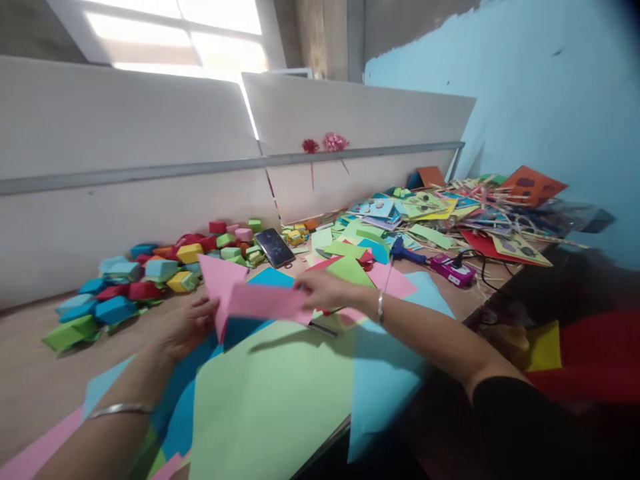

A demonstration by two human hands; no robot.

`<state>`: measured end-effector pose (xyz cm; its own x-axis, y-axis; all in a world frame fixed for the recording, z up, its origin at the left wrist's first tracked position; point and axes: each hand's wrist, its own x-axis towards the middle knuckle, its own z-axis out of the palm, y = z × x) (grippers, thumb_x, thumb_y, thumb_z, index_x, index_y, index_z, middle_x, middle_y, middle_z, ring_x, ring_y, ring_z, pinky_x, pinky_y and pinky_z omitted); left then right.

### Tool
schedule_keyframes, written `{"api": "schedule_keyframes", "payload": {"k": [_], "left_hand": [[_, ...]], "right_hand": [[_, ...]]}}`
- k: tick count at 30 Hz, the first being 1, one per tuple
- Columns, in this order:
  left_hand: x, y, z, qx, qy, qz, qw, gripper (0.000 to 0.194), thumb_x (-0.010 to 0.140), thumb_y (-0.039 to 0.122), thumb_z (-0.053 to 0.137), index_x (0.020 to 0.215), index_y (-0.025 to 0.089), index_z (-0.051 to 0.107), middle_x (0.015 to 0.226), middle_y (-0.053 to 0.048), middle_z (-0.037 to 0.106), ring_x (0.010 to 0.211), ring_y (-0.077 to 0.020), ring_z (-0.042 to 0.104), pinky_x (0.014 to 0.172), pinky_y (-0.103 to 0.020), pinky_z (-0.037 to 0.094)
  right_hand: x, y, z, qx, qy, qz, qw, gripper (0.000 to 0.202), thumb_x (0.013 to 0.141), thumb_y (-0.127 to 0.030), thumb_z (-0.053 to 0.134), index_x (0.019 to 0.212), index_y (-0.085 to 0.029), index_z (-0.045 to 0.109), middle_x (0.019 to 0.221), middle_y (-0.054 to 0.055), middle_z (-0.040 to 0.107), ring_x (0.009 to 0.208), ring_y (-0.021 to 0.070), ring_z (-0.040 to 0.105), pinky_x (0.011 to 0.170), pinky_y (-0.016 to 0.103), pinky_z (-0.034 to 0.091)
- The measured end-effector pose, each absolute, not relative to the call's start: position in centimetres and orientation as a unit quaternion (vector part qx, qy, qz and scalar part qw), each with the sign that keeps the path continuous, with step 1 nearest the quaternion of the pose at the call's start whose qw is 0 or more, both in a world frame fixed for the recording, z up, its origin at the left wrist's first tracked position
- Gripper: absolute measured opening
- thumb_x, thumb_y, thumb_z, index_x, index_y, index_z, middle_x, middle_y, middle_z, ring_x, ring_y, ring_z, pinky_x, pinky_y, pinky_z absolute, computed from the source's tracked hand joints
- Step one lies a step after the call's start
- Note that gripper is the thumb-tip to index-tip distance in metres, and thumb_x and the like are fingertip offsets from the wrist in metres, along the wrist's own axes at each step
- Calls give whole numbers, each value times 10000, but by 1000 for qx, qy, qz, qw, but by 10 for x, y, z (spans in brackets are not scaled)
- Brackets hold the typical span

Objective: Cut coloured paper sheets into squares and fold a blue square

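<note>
I hold pink paper in front of me with both hands, above the sheets spread on the bench (30,340). My left fingers (204,311) are closed on the lower left edge of an upright pink piece (223,283), which rises above them to a pointed corner. My right fingers (306,285) are drawn together on the right end of a pink strip (265,302), which runs leftward from them and meets the upright piece; I cannot tell whether the two are one folded sheet. The strip is blurred, and it spans most of the gap between my two hands.

Beneath lie a dark blue sheet (273,277), partly covered by the strip, and a large pale green sheet (280,400) nearer me, with my shadow across it. A light blue sheet (385,373) lies just right of the green one, under my right forearm. Beyond my left hand are many small coloured paper blocks (160,270), and a dark phone (275,248) lies beside them. Past my right hand, a blue glue gun (407,254) rests near a purple box (453,270) with a black cable.
</note>
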<state>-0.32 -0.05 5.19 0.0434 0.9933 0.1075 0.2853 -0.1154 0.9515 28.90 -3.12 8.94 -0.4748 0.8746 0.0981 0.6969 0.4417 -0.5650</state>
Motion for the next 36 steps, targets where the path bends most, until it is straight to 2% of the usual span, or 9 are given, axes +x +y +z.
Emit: {"api": "schedule_keyframes", "payload": {"k": [3,8,12,16,20,24,29,32,36], "left_hand": [[11,0,36,544,531,448,471,430,495,421,877,754,190,623,539,30,590,453,-113,525,420,-223,432],[23,-9,33,504,509,451,532,431,504,397,910,827,177,727,626,-5,677,459,-103,532,410,-188,367],[34,-19,37,501,498,450,547,459,474,409,935,822,178,743,687,-33,729,524,-138,611,454,-202,434],[49,-28,35,517,488,437,551,501,485,454,940,841,158,747,753,-76,755,607,-193,682,544,-264,526],[63,-35,31,543,469,465,519,583,579,537,895,983,159,711,838,-79,755,707,-218,710,650,-305,566],[79,-45,30,573,446,510,461,799,696,600,807,1334,197,543,1111,-106,723,978,-258,699,849,-364,567],[98,-60,27,615,459,516,381,1344,382,417,978,1538,258,311,1475,-174,472,1164,-329,612,786,-366,586],[99,-60,23,595,477,514,392,1139,468,425,945,1473,238,443,1338,-143,603,1020,-291,671,704,-342,587],[86,-47,17,521,487,552,432,606,578,542,857,1009,142,710,867,-68,752,696,-207,681,575,-278,536]], "right_hand": [[344,-8,106,-557,-770,179,256,198,748,-60,666,937,-120,665,848,47,676,758,168,614,654,248,433],[350,11,105,-554,-737,133,363,212,838,-137,653,1046,-108,628,1051,144,653,996,226,590,847,330,463],[302,-6,70,-463,-772,236,366,186,919,-320,611,900,-147,677,828,34,675,759,151,615,681,251,480],[277,-26,41,-423,-752,310,399,184,881,-270,606,753,-146,649,660,-14,615,593,104,543,571,211,435],[283,-31,36,-397,-723,314,471,201,831,-289,631,674,-166,605,652,-17,576,594,101,485,567,224,389],[288,-34,38,-376,-680,317,544,342,768,-451,719,631,-193,541,603,-31,500,598,113,427,550,241,346],[288,-38,41,-383,-653,328,566,616,671,-743,720,578,-218,411,580,-48,390,597,113,340,529,250,278],[290,-36,44,-367,-647,337,578,674,640,-791,710,573,-224,351,594,-58,336,592,104,301,527,250,258],[294,-30,45,-353,-651,356,571,693,666,-837,641,559,-228,328,577,-58,301,573,103,294,521,250,261]]}}
